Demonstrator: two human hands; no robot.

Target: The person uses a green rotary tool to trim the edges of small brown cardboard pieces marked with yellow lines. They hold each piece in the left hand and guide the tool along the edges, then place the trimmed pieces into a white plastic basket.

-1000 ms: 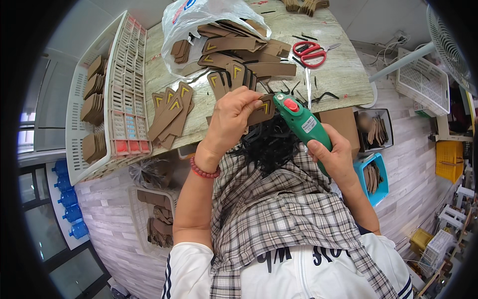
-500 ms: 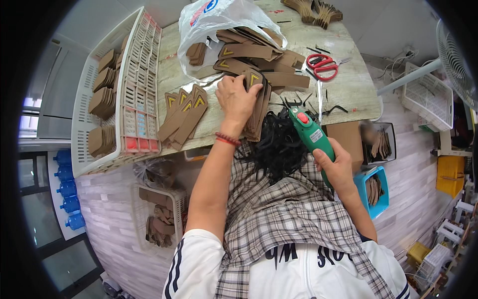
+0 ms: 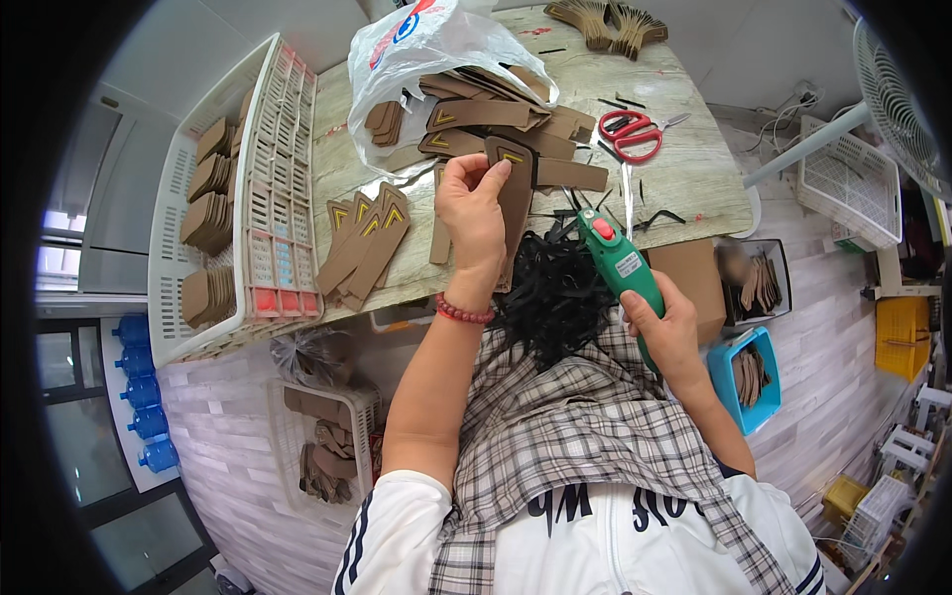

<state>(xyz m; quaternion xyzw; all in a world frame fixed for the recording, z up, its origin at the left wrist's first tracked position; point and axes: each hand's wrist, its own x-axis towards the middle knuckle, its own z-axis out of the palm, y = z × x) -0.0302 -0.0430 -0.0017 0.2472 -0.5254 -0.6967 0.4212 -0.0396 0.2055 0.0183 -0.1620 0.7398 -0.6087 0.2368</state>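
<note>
My left hand (image 3: pixel 476 213) grips a long brown cardboard strip (image 3: pixel 515 188) with a yellow chevron at its top end, held upright over the table edge. My right hand (image 3: pixel 669 332) holds a green glue gun (image 3: pixel 623 268) with a red button, its nozzle pointing up toward the strip from the right. A bundle of black strips (image 3: pixel 550 293) lies in my lap on a checked cloth (image 3: pixel 585 416). More brown chevron pieces (image 3: pixel 362 243) lie fanned on the table to the left of my left hand.
A plastic bag (image 3: pixel 426 59) spills brown pieces onto the marble-look table (image 3: pixel 684 169). Red scissors (image 3: pixel 630 134) lie at the right. A white basket (image 3: pixel 258 198) of brown stacks stands left. Boxes, a blue bin (image 3: pixel 749 382) and a fan (image 3: pixel 892 89) are right.
My left hand has carried the brown strip up and away from my body over the table. The glue gun in my right hand has stayed close beside it.
</note>
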